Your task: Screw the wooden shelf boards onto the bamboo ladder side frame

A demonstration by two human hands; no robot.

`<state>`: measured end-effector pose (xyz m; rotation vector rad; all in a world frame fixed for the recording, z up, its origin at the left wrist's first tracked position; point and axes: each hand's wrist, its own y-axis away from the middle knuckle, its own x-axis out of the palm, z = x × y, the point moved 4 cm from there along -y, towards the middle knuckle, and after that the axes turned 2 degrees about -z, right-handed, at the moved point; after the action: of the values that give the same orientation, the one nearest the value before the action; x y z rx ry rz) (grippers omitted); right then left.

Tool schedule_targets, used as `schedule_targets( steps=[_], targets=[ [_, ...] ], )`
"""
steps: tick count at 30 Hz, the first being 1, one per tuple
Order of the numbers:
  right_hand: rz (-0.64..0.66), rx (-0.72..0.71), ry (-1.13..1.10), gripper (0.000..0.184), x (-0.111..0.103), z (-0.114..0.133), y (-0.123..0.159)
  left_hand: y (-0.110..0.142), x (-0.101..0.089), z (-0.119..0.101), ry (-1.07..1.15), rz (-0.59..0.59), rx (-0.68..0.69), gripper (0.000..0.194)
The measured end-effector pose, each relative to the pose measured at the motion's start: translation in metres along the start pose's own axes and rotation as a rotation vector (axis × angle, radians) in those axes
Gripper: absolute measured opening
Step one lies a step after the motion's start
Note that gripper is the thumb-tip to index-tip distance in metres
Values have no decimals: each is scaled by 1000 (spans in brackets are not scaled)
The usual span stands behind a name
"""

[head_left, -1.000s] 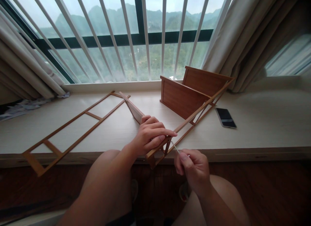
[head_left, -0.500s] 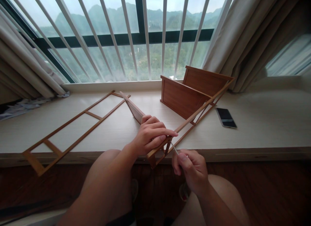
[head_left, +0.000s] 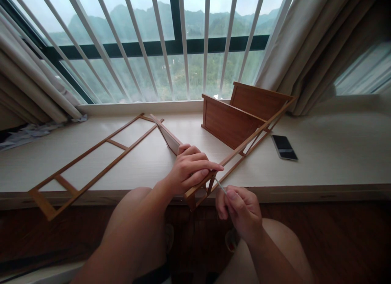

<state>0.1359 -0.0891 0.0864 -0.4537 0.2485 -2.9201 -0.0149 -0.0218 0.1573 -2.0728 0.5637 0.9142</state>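
Right now I'm watching through the head camera, and both hands meet at the near end of an assembled wooden frame (head_left: 236, 150) on the pale window sill (head_left: 320, 162). My left hand (head_left: 195, 167) is closed over the rail there, its fingers curled around the wood and the index finger stretched along it to the right. My right hand (head_left: 240, 208) pinches a thin metal tool (head_left: 221, 186) between thumb and fingers, just right of that joint. The tool slants up and left, and its tip reaches the wood beside the left fingers; whether it sits in a hole I cannot tell.

That frame runs from the near edge of the sill toward the far right. 2 panels stand at its far end, a middle panel (head_left: 233, 123) and a far panel (head_left: 259, 100). A 3rd panel (head_left: 169, 139) extends toward the far left from beneath my left hand, which hides its near end. Left of it lies a loose ladder-like frame (head_left: 104, 171), its near end jutting past the sill's edge. A phone (head_left: 284, 147) lies to the right of the assembled frame. Pale bars (head_left: 206, 40) cross the window on the far side, between 2 curtains (head_left: 305, 44).
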Motion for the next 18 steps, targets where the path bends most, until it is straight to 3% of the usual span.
schedule_targets(
  steps=[7, 18],
  targets=[
    [32, 76, -263, 41, 4, 0, -3, 0, 1, 1, -20, -6, 16, 43],
    [89, 113, -315, 42, 2, 2, -6, 0, 1, 0, -20, -6, 5, 43]
  ],
)
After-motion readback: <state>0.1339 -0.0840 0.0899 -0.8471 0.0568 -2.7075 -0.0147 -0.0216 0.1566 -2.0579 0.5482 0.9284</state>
